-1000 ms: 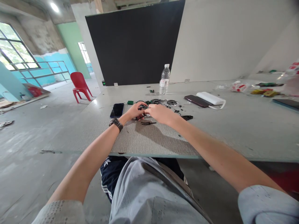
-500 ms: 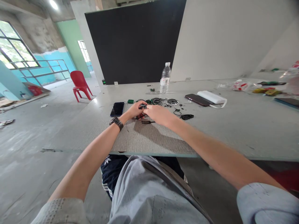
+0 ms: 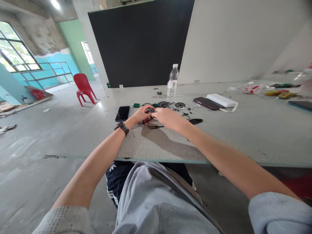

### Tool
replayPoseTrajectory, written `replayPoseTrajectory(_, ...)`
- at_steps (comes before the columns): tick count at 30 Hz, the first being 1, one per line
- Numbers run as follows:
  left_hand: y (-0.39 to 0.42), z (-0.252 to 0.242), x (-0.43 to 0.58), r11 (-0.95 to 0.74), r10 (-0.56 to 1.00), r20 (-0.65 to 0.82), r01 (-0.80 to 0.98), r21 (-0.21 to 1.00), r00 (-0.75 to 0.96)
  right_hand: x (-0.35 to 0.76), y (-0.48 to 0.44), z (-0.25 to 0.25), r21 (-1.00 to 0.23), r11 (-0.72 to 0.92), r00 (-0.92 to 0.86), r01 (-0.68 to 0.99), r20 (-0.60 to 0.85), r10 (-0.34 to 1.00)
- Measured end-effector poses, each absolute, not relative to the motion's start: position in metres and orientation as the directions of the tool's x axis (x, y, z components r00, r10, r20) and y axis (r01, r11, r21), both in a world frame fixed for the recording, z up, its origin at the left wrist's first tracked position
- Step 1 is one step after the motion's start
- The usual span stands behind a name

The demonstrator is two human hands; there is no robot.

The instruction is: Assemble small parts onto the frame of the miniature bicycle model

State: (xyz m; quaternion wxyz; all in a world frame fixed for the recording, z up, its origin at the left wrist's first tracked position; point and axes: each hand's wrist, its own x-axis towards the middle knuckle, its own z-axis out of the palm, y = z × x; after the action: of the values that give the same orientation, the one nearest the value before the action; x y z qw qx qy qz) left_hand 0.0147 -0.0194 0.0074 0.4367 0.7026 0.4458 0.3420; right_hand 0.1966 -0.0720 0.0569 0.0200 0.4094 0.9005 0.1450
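Observation:
My left hand and my right hand meet over the middle of the grey table. Both pinch a small black assembly held between their fingertips, too small to name. A thin black strip lies on the table just under the hands. Behind them lie small black wheels and rings with several tiny loose parts, and a black curved piece rests to the right. My left wrist wears a dark watch.
A dark phone and a small green block lie left of the hands. A water bottle stands behind, with a second phone and a white power bank at right. Packets sit far right. A red chair stands on the floor.
Both hands have stayed together on the small black assembly with only slight finger shifts. The camera has tilted a little, so the table items sit slightly higher in view.

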Motion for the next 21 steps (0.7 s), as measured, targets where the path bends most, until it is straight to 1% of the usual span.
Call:
replayPoseTrajectory(4,-0.017,0.005,0.013,-0.234,0.914,0.094,0.324,0.917,0.396,0.195,-0.076,0.057,0.302,0.633,-0.679,0.713,0.070,0.731)
replayPoseTrajectory(8,-0.016,0.004,0.014,-0.262,0.916,0.108,0.371,0.891,0.388,0.193,-0.079,0.057,0.306,0.644,-0.688,0.702,0.056,0.723)
replayPoseTrajectory(13,-0.023,0.010,0.017,-0.299,0.916,0.116,0.462,0.835,0.384,0.191,-0.075,0.051,0.252,0.674,-0.707,0.694,0.061,0.705)
replayPoseTrajectory(17,-0.027,0.015,0.019,-0.355,0.910,0.146,0.549,0.757,0.388,0.190,-0.070,0.044,0.195,0.685,-0.708,0.702,0.080,0.702)
replayPoseTrajectory(21,-0.026,0.015,0.019,-0.408,0.893,0.194,0.547,0.731,0.407,0.190,-0.067,0.040,0.178,0.694,-0.714,0.698,0.094,0.694)
